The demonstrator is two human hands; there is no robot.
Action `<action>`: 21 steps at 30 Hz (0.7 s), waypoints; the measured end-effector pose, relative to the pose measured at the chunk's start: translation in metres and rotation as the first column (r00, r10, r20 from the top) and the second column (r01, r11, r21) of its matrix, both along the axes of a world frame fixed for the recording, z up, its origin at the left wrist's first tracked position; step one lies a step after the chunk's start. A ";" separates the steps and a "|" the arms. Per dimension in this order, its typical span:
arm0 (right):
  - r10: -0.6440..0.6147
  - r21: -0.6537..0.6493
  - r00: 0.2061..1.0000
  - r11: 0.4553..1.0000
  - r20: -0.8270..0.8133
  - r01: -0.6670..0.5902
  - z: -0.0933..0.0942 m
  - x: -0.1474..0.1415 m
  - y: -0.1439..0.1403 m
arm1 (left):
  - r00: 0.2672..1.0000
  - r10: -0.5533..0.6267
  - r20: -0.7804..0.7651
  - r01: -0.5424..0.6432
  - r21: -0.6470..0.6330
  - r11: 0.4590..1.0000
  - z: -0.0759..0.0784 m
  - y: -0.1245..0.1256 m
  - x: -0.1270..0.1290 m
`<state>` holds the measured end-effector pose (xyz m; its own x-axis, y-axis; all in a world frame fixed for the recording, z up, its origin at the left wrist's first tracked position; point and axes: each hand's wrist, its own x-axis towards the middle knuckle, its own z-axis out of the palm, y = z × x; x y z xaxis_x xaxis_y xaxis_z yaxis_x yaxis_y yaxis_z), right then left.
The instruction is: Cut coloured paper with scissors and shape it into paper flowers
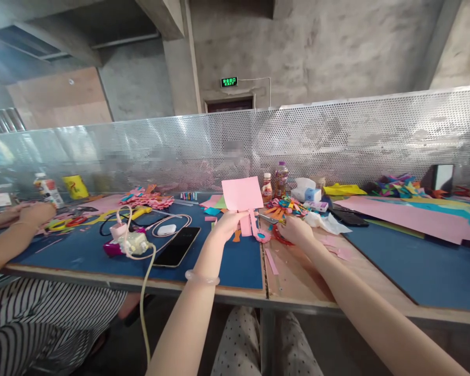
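Observation:
My left hand [226, 227] pinches a pink sheet of paper [242, 193], held upright above the blue mat [227, 266]. A narrow pink strip with a rounded, curled end [261, 236] hangs from the sheet's right side. In my right hand [296, 230] is a pair of scissors [269, 219], its blades pointing left toward the strip. The fingers of that hand partly hide the scissors' handles. Under and beside my right hand lies something red [282, 237], partly covered. Pink paper scraps [271, 261] lie on the bare wood below.
A black phone [178, 246], a power strip with cables [131, 243] and a white earphone case [166, 230] lie to the left. Bottles [281, 180] and tissues [307, 193] stand behind. Large pink paper [407, 214] lies at right. A co-worker's arms [15, 235] are at far left.

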<state>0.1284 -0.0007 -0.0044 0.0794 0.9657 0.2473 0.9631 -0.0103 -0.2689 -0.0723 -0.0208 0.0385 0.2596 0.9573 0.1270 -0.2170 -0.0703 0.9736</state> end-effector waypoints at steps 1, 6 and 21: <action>-0.002 0.001 1.000 1.000 -0.010 0.002 -0.001 0.000 0.001 | 1.000 0.007 0.015 -0.007 0.005 1.000 0.000 0.000 0.000; -0.039 -0.045 0.992 0.998 -0.120 0.034 -0.007 0.001 0.007 | 1.000 0.010 0.020 -0.011 0.040 0.999 -0.002 0.003 0.000; -0.024 -0.089 0.574 0.992 -0.819 -0.086 -0.008 0.004 0.022 | 0.996 -0.047 0.074 0.046 0.005 0.999 -0.012 0.018 -0.005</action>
